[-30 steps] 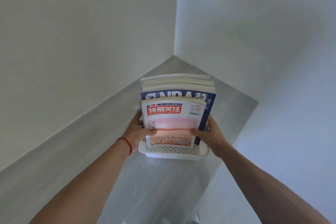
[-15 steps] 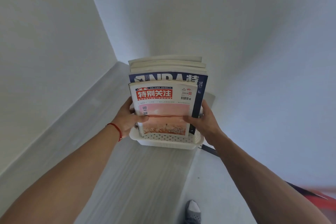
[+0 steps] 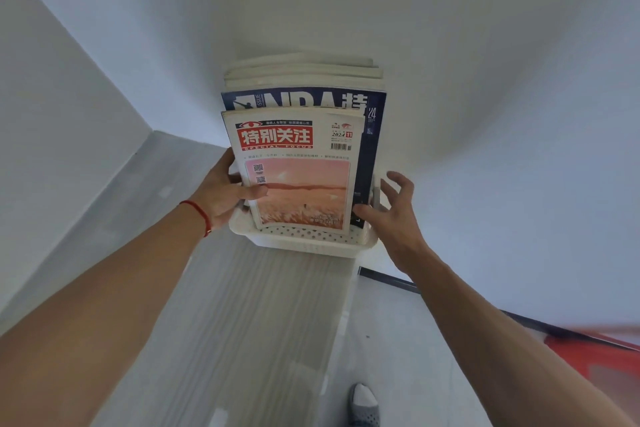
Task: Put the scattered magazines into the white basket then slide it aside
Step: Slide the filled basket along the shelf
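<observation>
A white perforated basket (image 3: 304,242) stands at the far right end of a grey shelf (image 3: 249,322), against the wall. Several magazines stand upright in it; the front one (image 3: 298,163) has a red title block and a pink sunset picture, and a dark blue one (image 3: 372,135) stands behind it. My left hand (image 3: 225,194) grips the basket's left side, thumb pressed on the front magazine. My right hand (image 3: 394,215) is at the basket's right side with fingers spread, only the thumb touching the magazines.
White walls close in behind and to the right of the basket. The shelf's right edge drops to the floor, where a foot in a grey shoe (image 3: 363,404) shows. A red object (image 3: 595,357) lies low at the right.
The basket has travelled right along the shelf to its end by the wall. My right hand has let go and spread its fingers; my left hand still holds on.
</observation>
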`<state>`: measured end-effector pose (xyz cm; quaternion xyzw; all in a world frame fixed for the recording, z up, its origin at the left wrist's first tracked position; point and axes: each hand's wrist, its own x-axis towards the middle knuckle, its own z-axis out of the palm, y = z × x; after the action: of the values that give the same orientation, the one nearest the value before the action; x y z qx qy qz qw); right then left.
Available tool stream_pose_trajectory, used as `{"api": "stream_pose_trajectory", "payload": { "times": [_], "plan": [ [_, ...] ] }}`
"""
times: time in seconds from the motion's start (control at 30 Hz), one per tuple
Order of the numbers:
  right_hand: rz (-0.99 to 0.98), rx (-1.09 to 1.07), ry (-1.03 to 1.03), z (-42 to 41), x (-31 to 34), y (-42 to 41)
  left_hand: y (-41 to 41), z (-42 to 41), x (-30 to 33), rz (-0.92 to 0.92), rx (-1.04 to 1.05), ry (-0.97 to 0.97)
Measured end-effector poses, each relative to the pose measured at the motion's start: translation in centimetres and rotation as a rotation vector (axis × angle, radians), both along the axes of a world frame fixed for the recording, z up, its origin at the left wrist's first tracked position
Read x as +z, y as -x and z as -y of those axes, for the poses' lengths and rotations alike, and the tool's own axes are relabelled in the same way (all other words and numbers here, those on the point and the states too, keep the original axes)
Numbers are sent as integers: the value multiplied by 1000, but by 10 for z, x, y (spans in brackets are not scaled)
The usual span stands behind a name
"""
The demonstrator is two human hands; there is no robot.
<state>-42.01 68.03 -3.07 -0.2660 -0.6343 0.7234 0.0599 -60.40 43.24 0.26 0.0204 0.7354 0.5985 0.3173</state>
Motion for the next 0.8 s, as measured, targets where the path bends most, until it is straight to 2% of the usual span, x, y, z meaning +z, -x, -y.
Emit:
{"api": "stream_pose_trajectory", "payload": {
  "times": [0.1, 0.27, 0.37, 0.5, 0.7, 0.8],
  "plan": [
    [3, 40, 26, 20, -13, -18, 9, -3, -1, -22, -31, -4],
    [28, -65, -7, 40, -20, -7, 23, -9, -3, -59, -71, -6],
    [55, -42, -32, 35, -19, 0, 31, -14, -4, -64, -84, -18],
    [35, -33, -61, 27, -18, 4, 35, -18, -4, -21, -47, -38],
    [31, -154, 102, 34, -20, 9, 40, -27, -3, 12, -1, -75],
    [86, -204, 57, 39, -21, 6, 27, -18, -10, -12, 53, 23]
  ]
}}
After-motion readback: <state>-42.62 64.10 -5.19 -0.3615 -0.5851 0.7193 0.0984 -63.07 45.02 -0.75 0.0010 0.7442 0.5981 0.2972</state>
